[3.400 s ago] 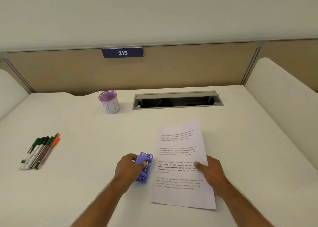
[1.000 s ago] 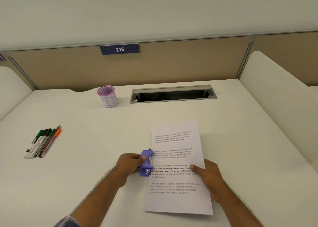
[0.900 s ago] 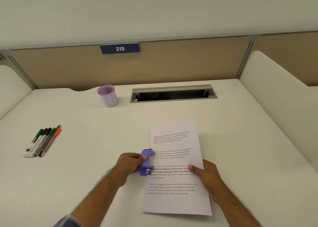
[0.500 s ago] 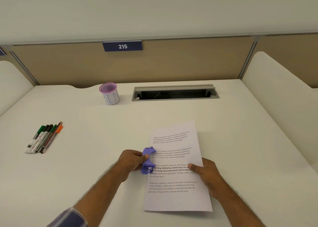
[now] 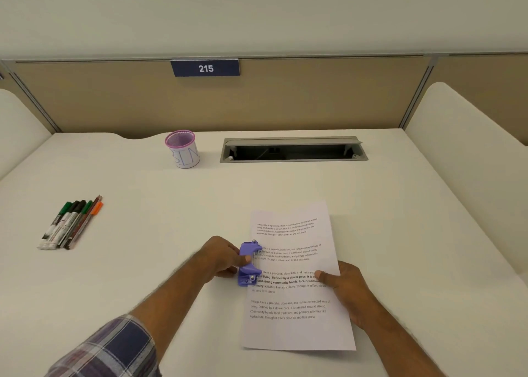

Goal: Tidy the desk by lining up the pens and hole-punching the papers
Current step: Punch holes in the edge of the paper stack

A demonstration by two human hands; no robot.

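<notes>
Purple punch [image 5: 249,264], gripped by my left hand [image 5: 221,258], straddles the paper [image 5: 288,332] at nine o'clock; my right hand [image 5: 344,289] pinches three o'clock, steadying it.

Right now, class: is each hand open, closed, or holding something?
Left hand: closed, gripping the purple plastic hole punch.
Right hand: closed, pinching the right edge of the white printed paper sheet, thumb on top.

"215" is printed in white on a blue sign [image 5: 205,68]. "BIN" is handwritten in blue on the cup [image 5: 185,155]. On the paper [image 5: 291,328], a repeated paragraph is printed, beginning "Village life is a peaceful, close-knit".
</notes>
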